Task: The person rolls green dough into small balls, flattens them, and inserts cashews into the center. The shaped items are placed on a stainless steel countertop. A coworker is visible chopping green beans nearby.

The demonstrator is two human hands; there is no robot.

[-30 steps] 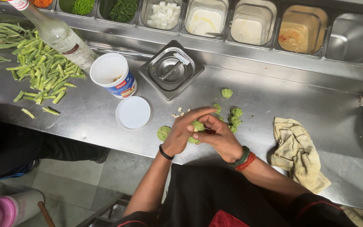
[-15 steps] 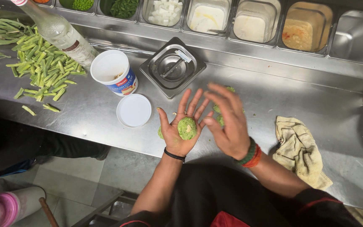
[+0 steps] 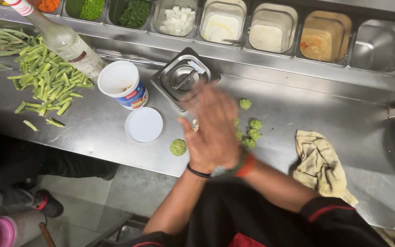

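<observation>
Both hands, left (image 3: 202,146) under right (image 3: 218,121), press palm to palm with fingers flat together, blurred, what lies between hidden; the green balls (image 3: 248,132) on the tabletop (image 3: 92,132) look soft, crumbly, best cupped lightly.

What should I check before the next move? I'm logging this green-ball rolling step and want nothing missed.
1. Hands pressed palm to palm: ok, right hand lies over the left hand, both motion-blurred.
2. Ball between the palms: cannot tell, hidden.
3. Finished green balls clustered clear of the hands: ok.
4. Flat green patty alone on the steel counter: ok.
5. White tub open, lid beside it: ok.
6. Cloth within reach on the right: ok.
</observation>
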